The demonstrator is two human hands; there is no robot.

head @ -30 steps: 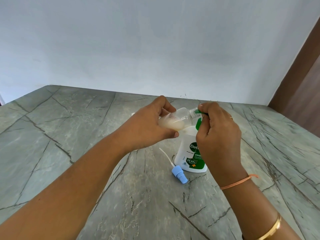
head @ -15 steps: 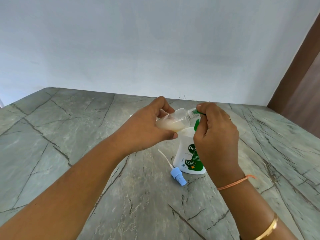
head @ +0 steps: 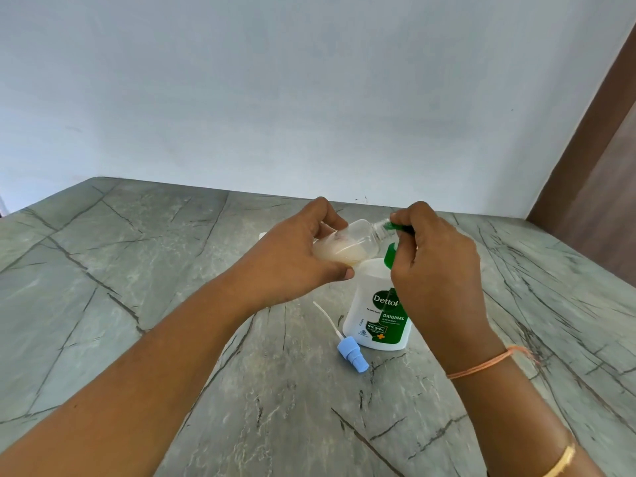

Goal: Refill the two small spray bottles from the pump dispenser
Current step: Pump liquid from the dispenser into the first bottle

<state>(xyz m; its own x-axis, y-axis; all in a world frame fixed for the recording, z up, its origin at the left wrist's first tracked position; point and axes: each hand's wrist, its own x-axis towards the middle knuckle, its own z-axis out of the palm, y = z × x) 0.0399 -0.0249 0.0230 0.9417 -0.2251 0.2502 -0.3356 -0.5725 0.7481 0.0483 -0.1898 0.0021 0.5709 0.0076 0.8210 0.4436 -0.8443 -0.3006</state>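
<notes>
Head | grey veined tabletop (head: 165,277), pale wall (head: 275,98) | left hand (head: 292,266) grips spray bottle (head: 354,241) | right hand (head: 437,270) pinches green pump spout (head: 401,227)

A single wide-angle view from the person's head looks forward and down across the desk (head: 103,270) toward the wall (head: 309,98). It sits close above the left hand (head: 292,266) and right hand (head: 437,270), forearms (head: 137,390) filling the foreground.

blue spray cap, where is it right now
In the head view, the blue spray cap lies on the table, just left of the dispenser base, near the centre.
</notes>
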